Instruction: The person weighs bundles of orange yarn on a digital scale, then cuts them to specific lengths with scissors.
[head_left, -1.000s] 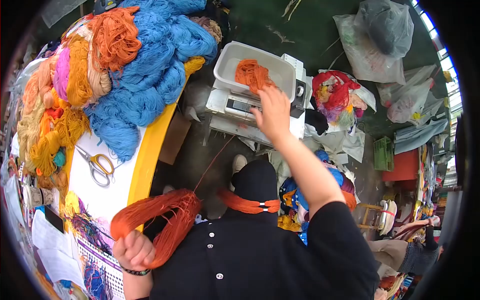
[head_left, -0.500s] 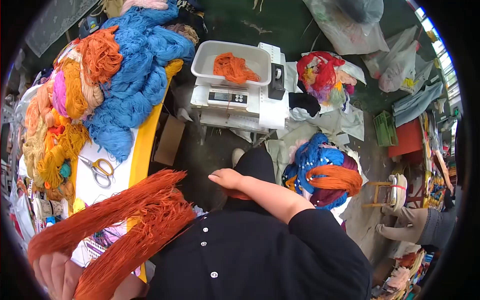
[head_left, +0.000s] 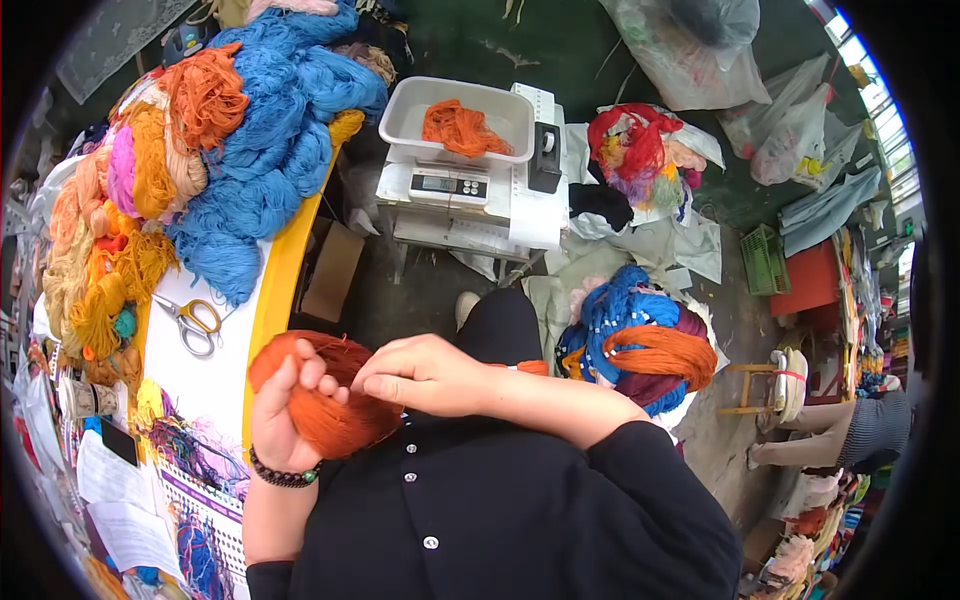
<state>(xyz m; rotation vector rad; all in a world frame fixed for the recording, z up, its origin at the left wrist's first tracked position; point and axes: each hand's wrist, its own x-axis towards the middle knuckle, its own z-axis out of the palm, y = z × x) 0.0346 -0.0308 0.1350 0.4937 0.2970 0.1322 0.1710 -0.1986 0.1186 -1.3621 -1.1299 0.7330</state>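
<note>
A rust-orange skein of yarn is bunched into a rounded bundle in front of my chest. My left hand, a beaded bracelet at its wrist, grips the bundle from the left with curled fingers. At the bundle's upper right edge, my right hand has its fingers drawn together against the yarn; any single strand between them is too small to see. More orange yarn shows on my lap beyond the right forearm. Yellow-handled scissors lie on the white-topped table to the left.
Blue yarn and other colours heap on the table's far end. Ahead, a white tray with orange yarn sits on a digital scale. More skeins lie right, near a stool and another person's legs.
The skein, stretched out in a long loop at the left, is now gathered into a compact bundle before my chest. My left hand came inward and up; my right hand moved onto the yarn.
</note>
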